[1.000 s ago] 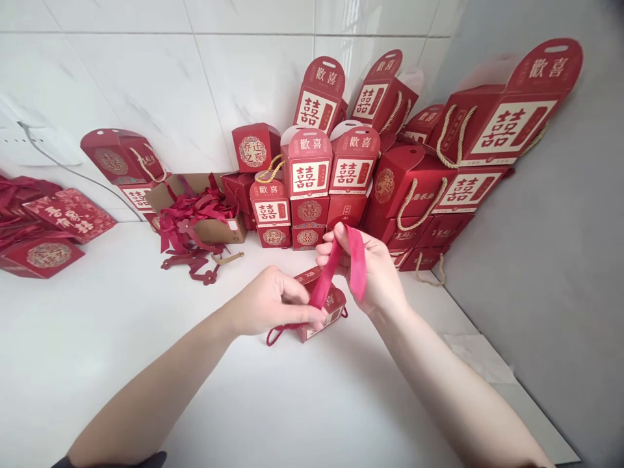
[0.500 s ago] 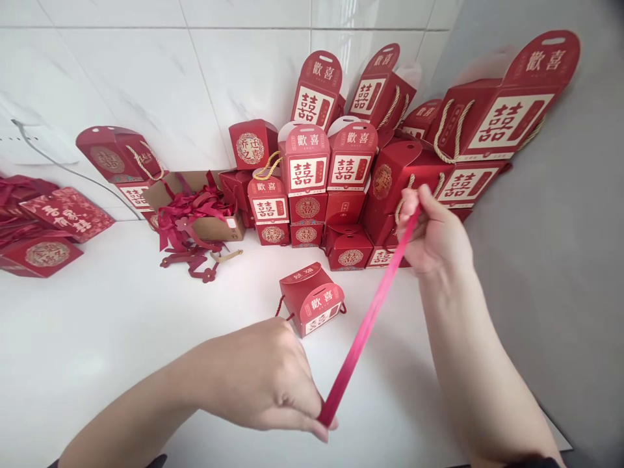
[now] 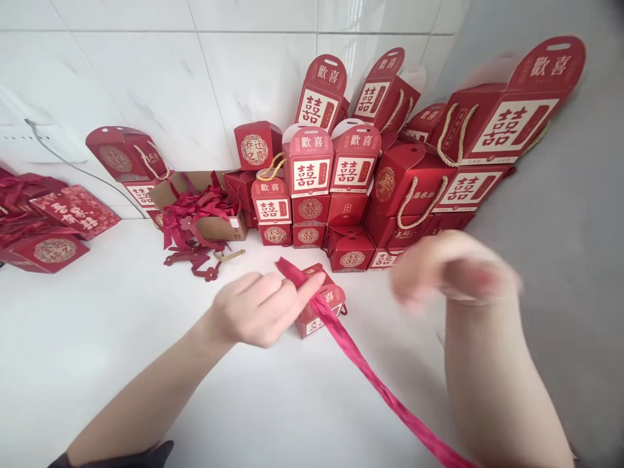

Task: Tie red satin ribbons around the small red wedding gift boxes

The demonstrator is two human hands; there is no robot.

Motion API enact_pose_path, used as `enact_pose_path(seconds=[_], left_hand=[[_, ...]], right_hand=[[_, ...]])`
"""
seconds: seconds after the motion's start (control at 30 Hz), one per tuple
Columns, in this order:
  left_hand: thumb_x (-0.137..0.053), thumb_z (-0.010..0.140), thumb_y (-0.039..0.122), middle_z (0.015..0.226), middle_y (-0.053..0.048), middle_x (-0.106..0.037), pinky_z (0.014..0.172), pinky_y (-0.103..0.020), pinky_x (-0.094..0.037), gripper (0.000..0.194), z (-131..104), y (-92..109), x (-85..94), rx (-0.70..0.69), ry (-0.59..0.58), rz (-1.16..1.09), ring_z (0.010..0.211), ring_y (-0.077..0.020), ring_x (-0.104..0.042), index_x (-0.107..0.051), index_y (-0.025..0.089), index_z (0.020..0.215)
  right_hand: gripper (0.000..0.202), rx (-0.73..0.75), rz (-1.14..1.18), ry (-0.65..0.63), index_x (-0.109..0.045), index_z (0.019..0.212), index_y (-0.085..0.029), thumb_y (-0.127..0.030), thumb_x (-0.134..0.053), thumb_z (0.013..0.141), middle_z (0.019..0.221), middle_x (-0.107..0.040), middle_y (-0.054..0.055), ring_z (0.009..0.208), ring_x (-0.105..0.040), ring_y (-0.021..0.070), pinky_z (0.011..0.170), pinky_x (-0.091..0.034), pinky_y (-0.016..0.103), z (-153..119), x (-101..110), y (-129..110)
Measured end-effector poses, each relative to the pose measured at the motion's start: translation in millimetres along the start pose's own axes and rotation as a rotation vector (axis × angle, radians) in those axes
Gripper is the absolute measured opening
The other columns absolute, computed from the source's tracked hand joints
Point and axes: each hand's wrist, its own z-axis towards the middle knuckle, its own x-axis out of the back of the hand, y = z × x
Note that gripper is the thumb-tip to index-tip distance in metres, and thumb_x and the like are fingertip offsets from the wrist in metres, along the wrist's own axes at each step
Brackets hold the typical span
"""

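In the head view my left hand (image 3: 268, 305) is closed, pinching a magenta ribbon (image 3: 363, 367) near one end, with a short tip sticking out past the fingers. From there the ribbon runs down and right, out of the bottom edge. Behind it stands a small red gift box (image 3: 319, 322) with pale lettering and a dark red cord handle, partly covered by my hand and the ribbon. My right hand (image 3: 448, 270) is raised to the right, apart from the visible ribbon. Motion smears its bent fingers.
Stacked red gift boxes (image 3: 307, 172) with rope handles fill the back right against the tiled wall (image 3: 258, 71). A cardboard box (image 3: 221, 227) of ribbons stands back left, loose trimmings (image 3: 207, 270) before it. More red boxes (image 3: 53, 250) lie far left.
My right hand has moved down and right, away from the ribbon's upper end. My left hand has risen with the ribbon, which now trails down to the right instead of stretching between both hands.
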Motion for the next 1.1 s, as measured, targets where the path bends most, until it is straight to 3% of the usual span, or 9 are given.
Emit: enact_pose_path(seconds=[0.03, 0.1, 0.2, 0.33, 0.47, 0.57, 0.77, 0.93, 1.1], left_hand=[[-0.058, 0.09, 0.021, 0.053, 0.0, -0.053, 0.044, -0.029, -0.031, 0.026, -0.8, 3.3, -2.2, -0.007, -0.038, -0.028, 0.047, -0.0133, -0.044, -0.074, 0.034, 0.105], [-0.057, 0.09, 0.026, 0.059, -0.002, -0.058, 0.044, -0.03, -0.032, 0.026, -1.9, 8.4, -5.6, 0.038, -0.135, -0.083, 0.05, -0.0147, -0.048, -0.073, 0.034, 0.108], [-0.055, 0.09, 0.034, 0.063, -0.005, -0.062, 0.045, -0.031, -0.036, 0.023, -2.3, 9.3, -10.4, 0.193, -0.223, -0.231, 0.053, -0.0163, -0.052, -0.077, 0.031, 0.096], [-0.055, 0.089, 0.037, 0.07, -0.007, -0.066, 0.052, -0.033, -0.045, 0.023, -2.7, 4.6, -18.5, 0.296, -0.279, -0.431, 0.059, -0.0184, -0.058, -0.076, 0.028, 0.088], [-0.055, 0.089, 0.034, 0.083, -0.006, -0.072, 0.067, -0.032, -0.05, 0.024, -2.3, 5.1, -21.3, 0.294, -0.276, -0.372, 0.073, -0.0199, -0.064, -0.073, 0.029, 0.104], [-0.057, 0.089, 0.037, 0.083, -0.004, -0.071, 0.071, -0.029, -0.05, 0.022, -0.5, 7.5, -18.3, 0.439, -0.194, -0.333, 0.072, -0.0171, -0.064, -0.071, 0.025, 0.101], [-0.063, 0.082, 0.039, 0.066, 0.0, -0.067, 0.053, -0.023, -0.045, 0.021, 0.9, 0.0, -24.1, 0.677, -0.589, -0.726, 0.058, -0.0145, -0.061, -0.068, 0.019, 0.079], [-0.064, 0.081, 0.036, 0.08, -0.005, -0.072, 0.062, -0.026, -0.053, 0.022, -0.2, -12.4, -37.9, 0.89, -0.516, -0.891, 0.071, -0.0183, -0.068, -0.066, 0.015, 0.087], [-0.066, 0.079, 0.038, 0.076, -0.005, -0.072, 0.064, -0.029, -0.057, 0.023, -0.6, -17.7, -38.9, 0.977, -0.538, -0.874, 0.069, -0.0191, -0.07, -0.064, 0.016, 0.086]], right_hand=[[0.047, -0.005, -0.009, -0.138, -0.074, 0.065, -0.016, -0.058, -0.061, 0.08, 0.077, -0.076, 0.004, 0.078, -0.072, 0.0163, 0.07, -0.052, 0.031, 6.7, -12.0, -1.4], [0.04, 0.028, -0.044, -0.416, -0.077, 0.076, -0.019, -0.053, -0.059, 0.086, 0.079, -0.075, 0.003, 0.08, -0.07, 0.0177, 0.078, -0.054, 0.031, 15.7, -35.6, 0.3], [0.042, 0.0, 0.036, -0.441, -0.074, 0.073, -0.017, -0.053, -0.057, 0.088, 0.067, -0.069, 0.0, 0.064, -0.063, 0.0147, 0.064, -0.051, 0.027, 19.0, -64.1, 10.9], [0.024, 0.001, 0.158, -0.347, -0.071, 0.078, -0.017, -0.04, -0.068, 0.084, 0.069, -0.067, -0.001, 0.062, -0.06, 0.0114, 0.06, -0.048, 0.024, 18.4, -80.5, 23.7], [0.013, 0.0, 0.327, -0.175, -0.065, 0.087, -0.02, -0.032, -0.067, 0.086, 0.077, -0.071, -0.002, 0.069, -0.066, 0.0114, 0.069, -0.052, 0.024, 20.4, -76.0, 23.2], [0.013, -0.014, 0.38, -0.123, -0.063, 0.087, -0.02, -0.033, -0.067, 0.086, 0.079, -0.073, 0.0, 0.071, -0.068, 0.0135, 0.074, -0.054, 0.029, 19.8, -64.8, 16.3], [0.027, -0.068, 0.175, -0.31, -0.068, 0.08, -0.017, -0.042, -0.062, 0.089, 0.076, -0.074, 0.004, 0.069, -0.069, 0.0161, 0.069, -0.054, 0.03, 14.6, -47.9, 7.3], [0.038, -0.159, -0.132, -0.461, -0.073, 0.072, -0.017, -0.044, -0.054, 0.092, 0.071, -0.074, 0.006, 0.064, -0.067, 0.0164, 0.063, -0.053, 0.028, 18.7, -47.3, 25.2], [0.041, -0.241, -0.114, -0.468, -0.074, 0.066, -0.017, -0.045, -0.056, 0.09, 0.065, -0.074, 0.008, 0.057, -0.067, 0.0172, 0.055, -0.054, 0.027, 25.1, -46.5, 45.6]])
